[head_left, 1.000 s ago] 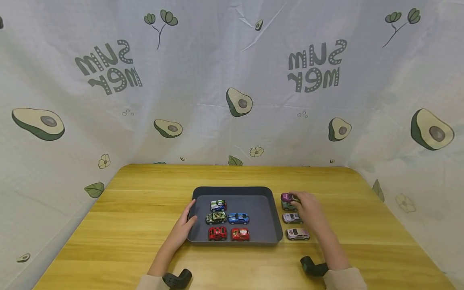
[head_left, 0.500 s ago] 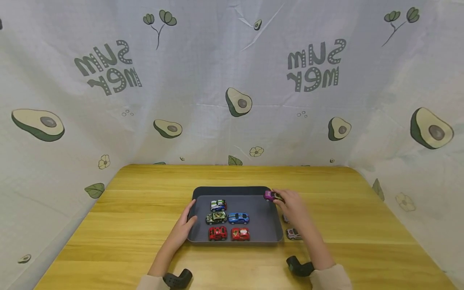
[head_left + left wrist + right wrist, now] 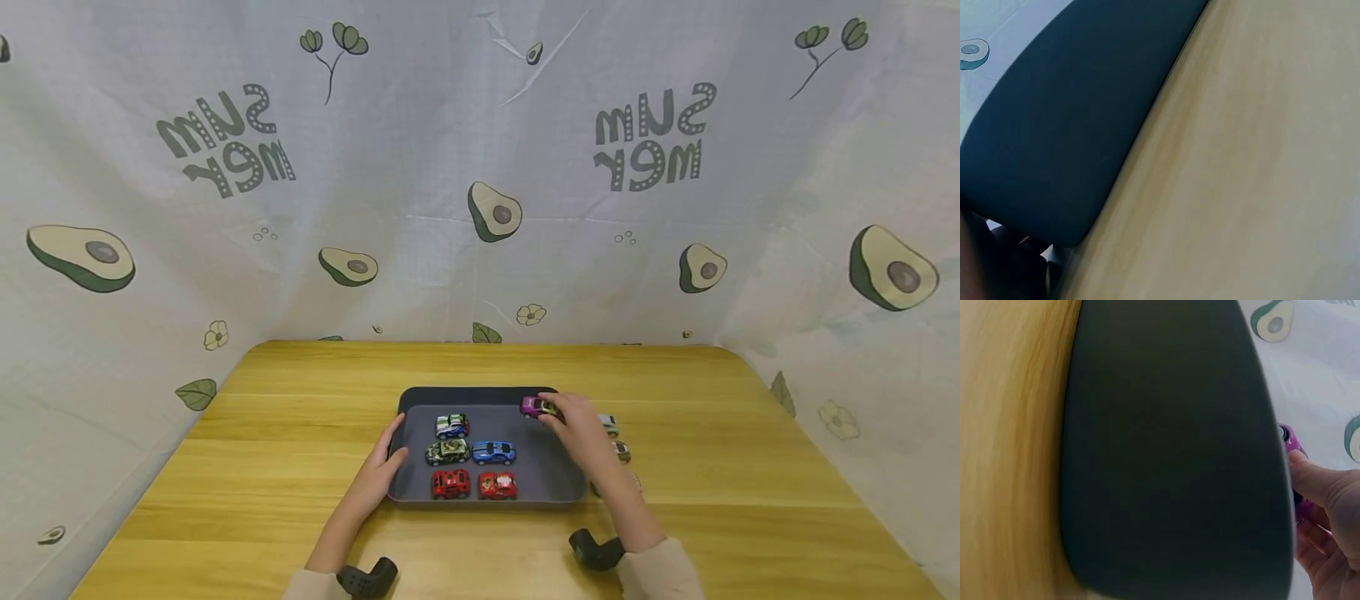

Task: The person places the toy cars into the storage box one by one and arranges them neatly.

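Observation:
A dark grey tray [image 3: 536, 467] lies on the table, holding several toy cars. My left hand [image 3: 375, 468] holds its left wall, the thumb reaching over the rim. Between thumb and fingers, my right hand [image 3: 581, 429] pinches a purple toy car [image 3: 536, 407] above the tray's back right part. In the right wrist view the same purple car [image 3: 1292, 440] shows partly behind the tray wall. Inside the tray are a white-and-blue car [image 3: 452, 426], a camouflage car [image 3: 447, 452], a blue car [image 3: 493, 452] and two red cars, one spotted [image 3: 451, 483], one with white markings [image 3: 497, 485].
Right of the tray, a grey-green car [image 3: 609, 424], a grey car [image 3: 622, 451] and a pale car [image 3: 636, 482] are partly hidden by my right arm. Behind the wooden table [image 3: 300, 392] hangs a printed cloth [image 3: 420, 167].
My right hand has carried the purple car leftward from the row beside the tray, across the right rim, to above the tray. The left hand has stayed on the tray.

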`<control>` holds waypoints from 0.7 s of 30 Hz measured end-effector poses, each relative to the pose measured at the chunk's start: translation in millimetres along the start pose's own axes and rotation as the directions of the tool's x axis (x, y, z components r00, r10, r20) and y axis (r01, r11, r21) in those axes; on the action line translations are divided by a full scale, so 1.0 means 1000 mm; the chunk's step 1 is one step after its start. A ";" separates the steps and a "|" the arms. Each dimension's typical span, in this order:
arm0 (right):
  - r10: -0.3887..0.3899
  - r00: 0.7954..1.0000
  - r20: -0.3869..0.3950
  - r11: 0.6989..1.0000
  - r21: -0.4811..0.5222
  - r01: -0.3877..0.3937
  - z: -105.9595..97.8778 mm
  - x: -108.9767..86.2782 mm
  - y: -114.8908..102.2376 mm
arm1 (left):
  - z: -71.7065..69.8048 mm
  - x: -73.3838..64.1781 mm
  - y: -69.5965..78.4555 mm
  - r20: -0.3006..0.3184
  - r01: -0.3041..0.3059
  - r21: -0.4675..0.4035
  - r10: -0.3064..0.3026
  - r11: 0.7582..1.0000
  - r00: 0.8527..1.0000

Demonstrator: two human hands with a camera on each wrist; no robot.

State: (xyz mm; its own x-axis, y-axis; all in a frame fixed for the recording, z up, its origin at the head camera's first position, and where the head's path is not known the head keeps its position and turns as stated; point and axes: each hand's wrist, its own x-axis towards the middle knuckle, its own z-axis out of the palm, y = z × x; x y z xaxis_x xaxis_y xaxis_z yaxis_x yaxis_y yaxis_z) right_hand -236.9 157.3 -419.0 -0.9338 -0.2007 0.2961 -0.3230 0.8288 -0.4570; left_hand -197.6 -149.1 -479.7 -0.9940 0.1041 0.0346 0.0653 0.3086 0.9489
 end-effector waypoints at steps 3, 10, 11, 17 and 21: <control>-0.016 1.000 0.001 1.000 0.023 0.016 0.004 0.002 -0.003 | 0.000 -0.001 0.001 0.004 0.000 -0.004 0.000 1.000 1.000; -0.031 0.999 -0.013 0.999 0.036 0.032 0.014 0.008 -0.012 | 0.001 -0.001 0.002 0.006 0.010 -0.008 -0.010 1.000 1.000; -0.032 0.999 -0.009 0.999 0.028 0.033 0.016 0.009 -0.014 | 0.001 -0.001 0.002 0.006 0.011 -0.009 -0.011 1.000 1.000; -0.019 0.996 0.082 1.000 0.025 0.017 0.024 0.015 -0.025 | 0.000 -0.001 0.003 0.006 0.007 -0.007 -0.007 1.000 1.000; 0.001 0.988 0.152 0.999 0.047 -0.008 0.031 0.020 -0.030 | 0.000 0.000 0.002 0.007 -0.002 0.000 0.002 1.000 1.000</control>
State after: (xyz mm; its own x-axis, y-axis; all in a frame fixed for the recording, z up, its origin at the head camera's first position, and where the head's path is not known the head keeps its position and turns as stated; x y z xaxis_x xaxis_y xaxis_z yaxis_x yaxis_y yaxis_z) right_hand -250.4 112.6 -425.1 -0.9465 -0.2770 0.1652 -0.3225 0.8050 -0.4979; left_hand -197.2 -148.5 -477.6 -0.9932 0.1112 0.0345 0.0675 0.3087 0.9488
